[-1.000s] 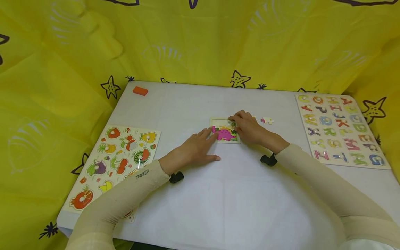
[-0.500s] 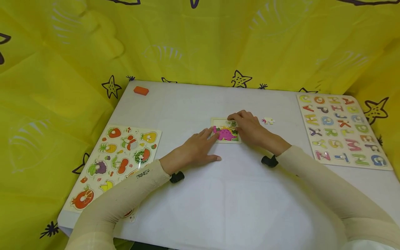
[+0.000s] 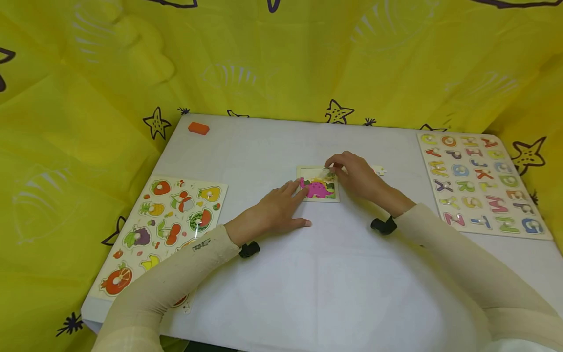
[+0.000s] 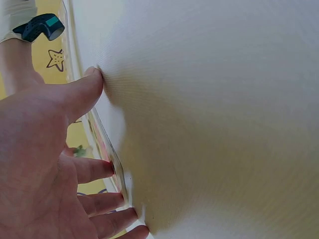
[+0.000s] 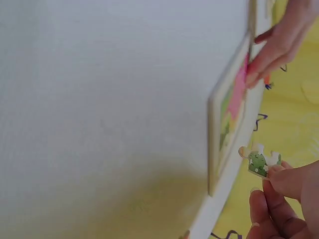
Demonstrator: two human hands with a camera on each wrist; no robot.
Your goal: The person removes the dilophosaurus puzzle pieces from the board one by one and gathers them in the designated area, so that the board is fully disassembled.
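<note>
A small wooden jigsaw board [image 3: 310, 172] lies at mid-table, its lower part filled with a pink dinosaur picture [image 3: 317, 189]. Bare wood shows in its upper part. My left hand [image 3: 278, 208] rests at the board's left side, fingers stretched over its edge and thumb spread on the table. Between thumb and fingers my right hand [image 3: 358, 177] pinches a jigsaw piece with a green print [image 5: 258, 163], tilted above the board's upper right corner. Beyond that hand lies a loose jigsaw piece [image 3: 380, 170], partly hidden by it.
A fruit puzzle board [image 3: 176, 215] lies on the left, partly under my left forearm. On the right is an alphabet puzzle board [image 3: 477, 183]. An orange block [image 3: 199, 128] sits near the far left corner. A yellow patterned curtain [image 3: 272, 63] borders the white table [image 3: 343, 283].
My right hand has drawn the green-printed jigsaw piece up and slightly right from the board's upper right corner, tilting it. It now covers part of the loose piece. The left hand stays put.
</note>
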